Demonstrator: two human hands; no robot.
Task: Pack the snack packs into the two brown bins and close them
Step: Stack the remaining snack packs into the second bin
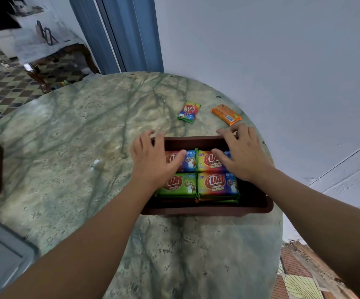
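On the marbled bench [88, 134], near its right edge, one open brown bin [207, 209] is seen, with four snack packs [217, 183] counted on top in two rows. Both hands are laid flat over the far row: left hand [153, 160] and right hand [241, 154], fingers [224, 133] nearly straight, reaching the far rim, nothing gripped. Beyond the bin, two loose packs lie apart: one rainbow pack [188, 111], one orange pack [226, 115].

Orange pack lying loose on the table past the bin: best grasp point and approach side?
Probably the middle of the orange pack, pinched across its narrow width from above. It lies flat on the marble table, apart from the multicoloured pack beside it, long axis running diagonally, so both long edges are free. The right hand at the brown bin's far rim is nearest.
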